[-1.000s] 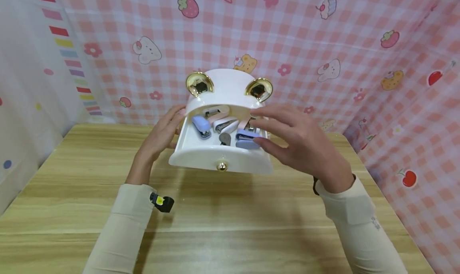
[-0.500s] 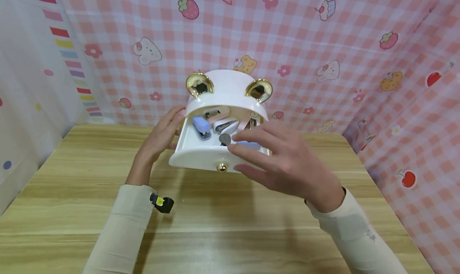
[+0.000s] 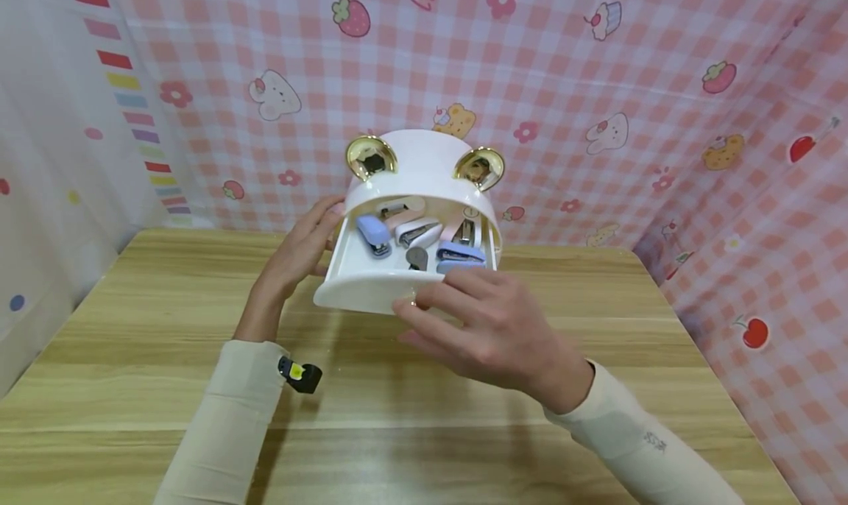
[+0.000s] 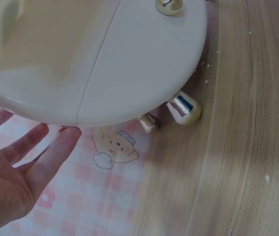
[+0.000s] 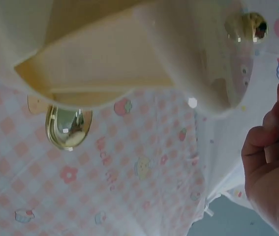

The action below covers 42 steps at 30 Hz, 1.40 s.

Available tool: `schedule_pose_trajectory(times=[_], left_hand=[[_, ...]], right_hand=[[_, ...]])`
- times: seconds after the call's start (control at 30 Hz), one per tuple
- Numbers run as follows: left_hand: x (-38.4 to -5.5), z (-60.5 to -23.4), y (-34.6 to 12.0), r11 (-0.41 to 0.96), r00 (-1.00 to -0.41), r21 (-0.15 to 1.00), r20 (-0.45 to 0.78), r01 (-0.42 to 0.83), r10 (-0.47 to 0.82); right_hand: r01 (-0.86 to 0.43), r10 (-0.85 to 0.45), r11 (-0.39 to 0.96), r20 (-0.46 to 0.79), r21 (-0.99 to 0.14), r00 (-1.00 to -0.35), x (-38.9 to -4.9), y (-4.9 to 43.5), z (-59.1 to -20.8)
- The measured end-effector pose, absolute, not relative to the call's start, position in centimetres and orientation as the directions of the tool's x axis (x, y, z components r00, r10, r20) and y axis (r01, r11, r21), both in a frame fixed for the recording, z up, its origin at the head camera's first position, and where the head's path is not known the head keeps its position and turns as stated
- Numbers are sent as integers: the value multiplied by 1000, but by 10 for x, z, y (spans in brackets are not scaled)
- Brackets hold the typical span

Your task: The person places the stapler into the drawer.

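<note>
A white box with gold ears has its drawer pulled out. Several mini staplers lie inside: blue ones, such as the left stapler and the right stapler, a white stapler and paler ones behind. Among them is a small grey round-ended piece. My left hand rests straight fingertips on the box's left side. My right hand, fingers loosely bent, is in front of the drawer and mostly covers the gold knob. The right wrist view shows its fingers apart from that knob.
The box stands on gold feet upon a wood-grain table. A pink checked cloth hangs close behind it, and another cloth lines the right side. A black wrist device sits at my left cuff.
My right hand has moved from above the right-hand staplers, down and left, to the drawer's front. The left hand and the staplers stay where they were.
</note>
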<state>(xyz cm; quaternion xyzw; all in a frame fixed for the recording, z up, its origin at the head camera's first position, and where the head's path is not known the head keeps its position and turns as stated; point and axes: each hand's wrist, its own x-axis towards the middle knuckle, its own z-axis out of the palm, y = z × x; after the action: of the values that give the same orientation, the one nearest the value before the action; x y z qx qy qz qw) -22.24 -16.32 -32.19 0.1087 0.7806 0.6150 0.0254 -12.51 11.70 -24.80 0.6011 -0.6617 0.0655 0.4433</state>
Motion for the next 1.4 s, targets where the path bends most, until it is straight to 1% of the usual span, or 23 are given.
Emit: schedule_pose_trajectory(times=[0.2, 0.37, 0.67, 0.97, 1.4], left_hand=[[-223, -324, -163, 216, -974, 966, 99, 143, 202], [-225, -323, -164, 222, -974, 963, 111, 155, 198], [-224, -321, -162, 228, -973, 961, 111, 157, 200], [-226, -324, -163, 222, -976, 963, 110, 151, 189], [-225, -326, -162, 227, -977, 963, 103, 145, 187]], right_hand=[[-845, -724, 313, 685, 434, 84, -129, 112, -265], [-812, -724, 362, 687, 457, 63, -130, 111, -273], [-753, -713, 404, 694, 520, 96, -131, 108, -284], [-737, -714, 460, 700, 495, 24, -132, 110, -291], [-734, -699, 488, 715, 472, -5, -135, 113, -290]])
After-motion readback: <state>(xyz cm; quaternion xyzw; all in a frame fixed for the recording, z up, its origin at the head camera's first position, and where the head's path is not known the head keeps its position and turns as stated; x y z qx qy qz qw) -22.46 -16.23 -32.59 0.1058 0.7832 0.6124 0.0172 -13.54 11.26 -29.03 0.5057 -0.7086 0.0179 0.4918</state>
